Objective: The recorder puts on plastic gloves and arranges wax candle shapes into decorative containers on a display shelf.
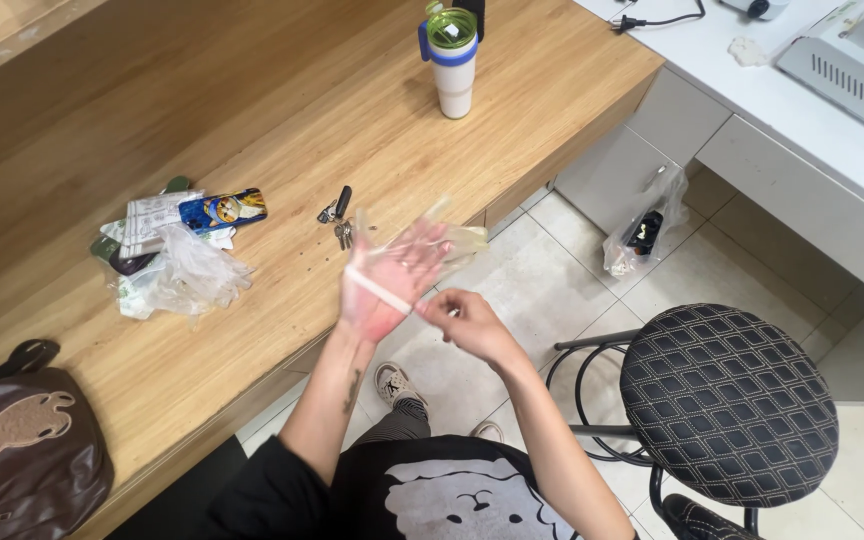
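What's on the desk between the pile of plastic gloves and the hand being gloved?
A bunch of keys lies on the wooden desk between the glove pile and the left hand, per the head view.

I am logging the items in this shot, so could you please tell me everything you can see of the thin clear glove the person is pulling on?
The clear glove is a thin, see-through plastic film, loose and crinkled. It is partly drawn over the raised left hand, its fingertips limp past the fingers. The right hand pinches its cuff edge near the wrist, stretching it into a pale band. It is held in the air beside the wooden desk's edge, above the tiled floor.
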